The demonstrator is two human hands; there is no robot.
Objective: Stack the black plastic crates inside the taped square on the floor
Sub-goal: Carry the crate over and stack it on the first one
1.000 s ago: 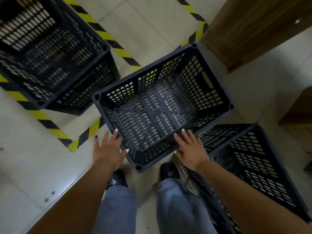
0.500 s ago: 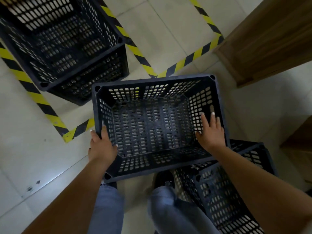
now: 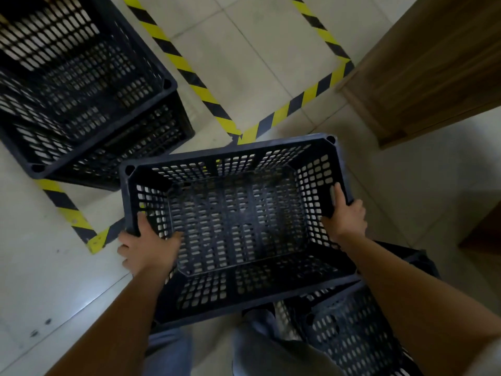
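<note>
Nearest the camera, two jean-clad legs [image 3: 260, 351], and at lower right another black crate [image 3: 349, 335] on the floor, partly under the carried one. Between the bare forearms, an empty black perforated crate [image 3: 233, 226], open side up, long axis running left to right across the view, far long rim tipped slightly up toward the right corner. Left hand [image 3: 147, 246] clamped on the left short end, thumb hooked inside over the rim, fingers curled down the outer wall. Right hand [image 3: 345, 215] closed on the right short end, thumb pressed inside beside the handle slot, fingers wrapped around the outside and mostly hidden. Crate apparently off the floor at the near edge of the yellow-and-black tape [image 3: 295, 103], its far rim covering the tape corner; whether any of it lies within the marked square cannot be told.

Beyond, at upper left, two stacked black crates [image 3: 89, 104], the upper set on the lower, straddling a second taped line [image 3: 67, 210]. Pale tiled floor [image 3: 257, 36] throughout, glare on the tiles at lower left. Wooden cabinet [image 3: 433, 63] at upper right, just outside the tape; a second brown wooden piece [image 3: 485, 229] at the right edge.
</note>
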